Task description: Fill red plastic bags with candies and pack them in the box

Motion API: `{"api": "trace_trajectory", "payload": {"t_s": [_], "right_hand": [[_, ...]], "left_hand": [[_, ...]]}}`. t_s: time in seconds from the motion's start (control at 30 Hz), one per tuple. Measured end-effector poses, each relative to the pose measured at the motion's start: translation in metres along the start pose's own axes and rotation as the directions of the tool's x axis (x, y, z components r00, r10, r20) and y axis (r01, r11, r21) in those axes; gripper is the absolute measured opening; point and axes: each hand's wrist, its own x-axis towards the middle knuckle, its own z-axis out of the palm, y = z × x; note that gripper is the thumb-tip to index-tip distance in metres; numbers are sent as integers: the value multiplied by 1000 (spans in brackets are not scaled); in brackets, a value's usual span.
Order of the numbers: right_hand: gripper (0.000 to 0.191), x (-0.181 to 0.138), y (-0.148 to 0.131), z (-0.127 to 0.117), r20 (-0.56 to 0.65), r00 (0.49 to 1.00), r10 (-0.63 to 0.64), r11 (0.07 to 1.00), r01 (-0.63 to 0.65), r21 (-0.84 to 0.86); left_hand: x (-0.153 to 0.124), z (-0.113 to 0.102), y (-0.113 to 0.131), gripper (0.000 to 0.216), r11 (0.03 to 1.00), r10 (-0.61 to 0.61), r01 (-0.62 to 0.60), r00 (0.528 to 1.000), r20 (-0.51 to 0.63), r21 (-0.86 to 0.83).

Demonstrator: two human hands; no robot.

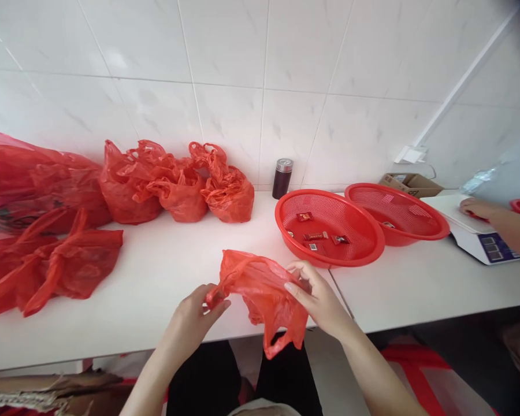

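Note:
A crumpled red plastic bag (262, 292) hangs over the white table's front edge, held between both my hands. My left hand (197, 318) pinches the bag's left corner with its fingers closed. My right hand (316, 297) grips the bag's right side, fingers curled over the plastic. Just behind the bag sits a red mesh basket (368, 245) with a few small wrapped sweets (316, 236) in it.
A second red basket (433, 228) stands to the right, beside a white weighing scale (481, 240) where another person's hand (479, 208) rests. Tied red bags (177, 185) and flat red bags (56, 260) lie at the left. A dark jar (282, 178) stands by the tiled wall.

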Motion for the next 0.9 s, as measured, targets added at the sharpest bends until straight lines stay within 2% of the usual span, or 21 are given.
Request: {"api": "trace_trajectory", "payload": {"t_s": [0.07, 0.1, 0.2, 0.3, 0.43, 0.5, 0.53, 0.57, 0.6, 0.67, 0.73, 0.8, 0.87, 0.9], "right_hand": [[21, 0, -4, 2, 12, 998, -57, 998, 58, -28], [23, -1, -4, 2, 21, 996, -86, 994, 88, -58], [37, -2, 2, -3, 98, 989, -108, 978, 124, -171], [39, -1, 11, -5, 98, 995, -34, 946, 63, -318], [28, 2, 17, 2, -2, 999, 50, 853, -44, -520], [32, 4, 16, 6, -45, 995, 93, 815, -102, -571], [46, 4, 15, 7, -55, 992, 118, 803, -127, -582], [64, 4, 14, 8, -46, 988, 147, 797, -146, -587], [82, 4, 14, 7, -20, 984, 179, 793, -156, -589], [103, 2, 12, 2, 76, 968, 240, 792, -150, -592], [103, 0, 7, -10, 249, 928, 278, 816, -91, -571], [89, 0, -3, -29, 458, 845, 275, 867, -13, -498], [70, 7, -17, -51, 602, 766, 225, 927, 22, -374], [63, 15, -24, -62, 619, 765, 179, 952, 25, -306]], "left_hand": [[1, 6, 2, 25, 964, -14, 28, 998, 57, -265], [1, 7, 3, 26, 906, -13, 39, 998, 64, -422], [-1, 2, 8, 27, 631, -12, 22, 1000, 19, -775], [-7, -8, 12, 36, 425, 9, -8, 1000, -5, -905], [-22, -14, 19, 32, 305, -52, 141, 990, 132, -942], [-28, -15, 23, 26, 283, -83, 186, 982, 169, -941], [-31, -15, 24, 24, 275, -95, 191, 981, 171, -942], [-32, -16, 25, 32, 275, -107, 190, 980, 166, -942], [-33, -17, 27, 49, 288, -115, 187, 980, 160, -939], [-34, -19, 28, 83, 365, -129, 175, 982, 136, -914], [-34, -20, 27, 96, 480, -154, 167, 983, 105, -861], [-35, -21, 25, 92, 577, -188, 158, 980, 58, -802], [-36, -22, 23, 85, 607, -220, 162, 975, 31, -778], [-36, -22, 22, 84, 592, -230, 174, 972, 42, -787]]}}
